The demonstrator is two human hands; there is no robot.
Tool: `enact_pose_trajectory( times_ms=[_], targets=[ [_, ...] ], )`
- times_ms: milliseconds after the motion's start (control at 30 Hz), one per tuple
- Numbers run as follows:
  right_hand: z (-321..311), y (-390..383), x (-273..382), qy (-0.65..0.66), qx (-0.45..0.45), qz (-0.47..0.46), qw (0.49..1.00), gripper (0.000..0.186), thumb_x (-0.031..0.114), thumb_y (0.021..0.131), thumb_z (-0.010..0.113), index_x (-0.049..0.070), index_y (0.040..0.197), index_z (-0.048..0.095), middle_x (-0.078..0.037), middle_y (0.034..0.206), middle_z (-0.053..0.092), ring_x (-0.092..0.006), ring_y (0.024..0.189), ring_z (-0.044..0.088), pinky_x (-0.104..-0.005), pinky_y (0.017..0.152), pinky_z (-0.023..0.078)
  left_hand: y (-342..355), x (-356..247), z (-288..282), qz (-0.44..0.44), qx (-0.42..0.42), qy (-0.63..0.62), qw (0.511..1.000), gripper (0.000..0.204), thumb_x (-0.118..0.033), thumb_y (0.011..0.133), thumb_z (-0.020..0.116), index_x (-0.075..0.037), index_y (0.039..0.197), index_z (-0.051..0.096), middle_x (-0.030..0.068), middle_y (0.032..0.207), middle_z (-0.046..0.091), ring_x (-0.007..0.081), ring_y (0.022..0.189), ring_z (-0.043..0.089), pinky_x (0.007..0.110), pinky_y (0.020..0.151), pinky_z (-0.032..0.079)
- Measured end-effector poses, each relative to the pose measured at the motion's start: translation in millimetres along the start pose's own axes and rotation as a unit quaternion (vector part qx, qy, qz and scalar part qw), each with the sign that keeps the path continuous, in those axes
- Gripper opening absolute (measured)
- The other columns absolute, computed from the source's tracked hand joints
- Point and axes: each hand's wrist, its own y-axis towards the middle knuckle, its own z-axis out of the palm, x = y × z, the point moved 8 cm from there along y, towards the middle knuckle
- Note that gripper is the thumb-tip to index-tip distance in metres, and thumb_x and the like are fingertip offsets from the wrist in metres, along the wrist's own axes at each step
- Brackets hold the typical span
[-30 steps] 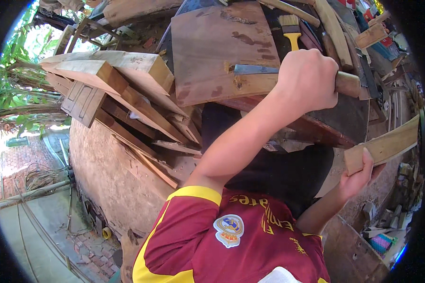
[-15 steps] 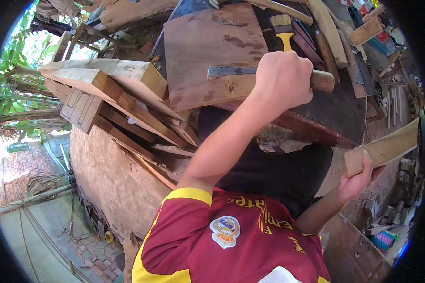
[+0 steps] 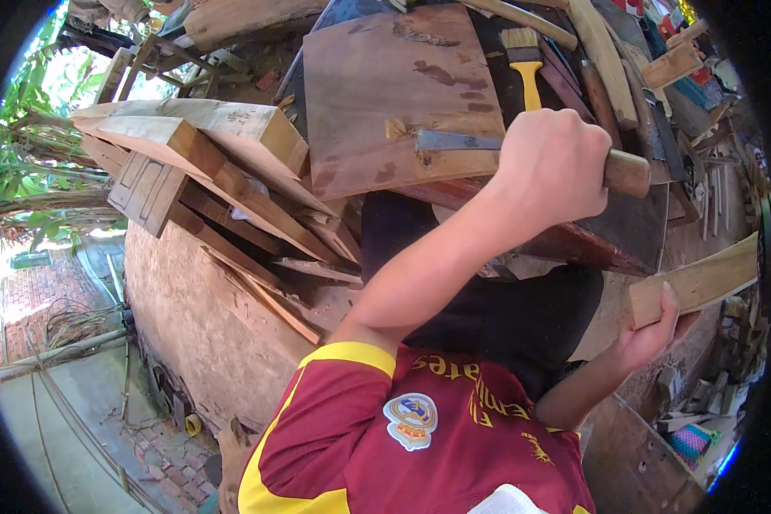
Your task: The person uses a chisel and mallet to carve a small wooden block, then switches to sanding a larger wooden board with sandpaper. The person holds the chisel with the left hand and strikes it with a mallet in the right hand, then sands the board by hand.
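My left hand (image 3: 555,167) is closed round a chisel (image 3: 454,141). Its grey metal blade points left over a flat brown wooden board (image 3: 385,77), and its wooden handle sticks out to the right of my fist. I cannot tell whether the blade touches the board. Low on the right, my right hand (image 3: 647,334) grips one end of a flat pale wooden plank (image 3: 698,274), thumb on its upper face. That plank stretches away to the right, apart from the chisel and the board.
A yellow-handled brush (image 3: 527,68) lies beyond my left hand on a dark work table (image 3: 634,218), beside several tools and sticks. Thick wooden beams (image 3: 206,141) are stacked on the left. Wood scraps (image 3: 702,394) lie at the lower right.
My left hand has moved right and slightly down with the chisel, uncovering a pale patch on the board. My right hand and the plank sit slightly lower.
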Motion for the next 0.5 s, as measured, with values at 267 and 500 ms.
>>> enact_pose_trajectory(
  times_ms=[267, 500],
  targets=[
    [-8.0, 16.0, 7.6, -0.015, -0.010, -0.031, 0.999, 0.074, 0.005, 0.076, 0.072, -0.001, 0.143, 0.042, -0.018, 0.133, 0.053, -0.0300, 0.112, 0.059, -0.0435, 0.091, 0.056, 5.0, 0.7, -9.6, -0.028, -0.022, -0.015, 0.999, 0.019, -0.023, 0.058, 0.074, -0.008, 0.067, 0.068, 0.0149, 0.064, 0.065, 0.0351, 0.065, 0.067, 0.044, 0.063, 0.056],
    [-4.1, 26.9, 27.5, -0.033, 0.002, -0.087, 0.996, 0.075, 0.010, 0.077, 0.076, -0.002, 0.143, 0.042, -0.020, 0.137, 0.050, -0.0303, 0.119, 0.056, -0.0451, 0.098, 0.051, 4.9, 1.6, -9.0, -0.045, -0.026, -0.028, 0.998, 0.020, -0.026, 0.059, 0.075, -0.008, 0.066, 0.068, 0.0155, 0.064, 0.065, 0.0362, 0.065, 0.067, 0.044, 0.063, 0.056]
  ],
)
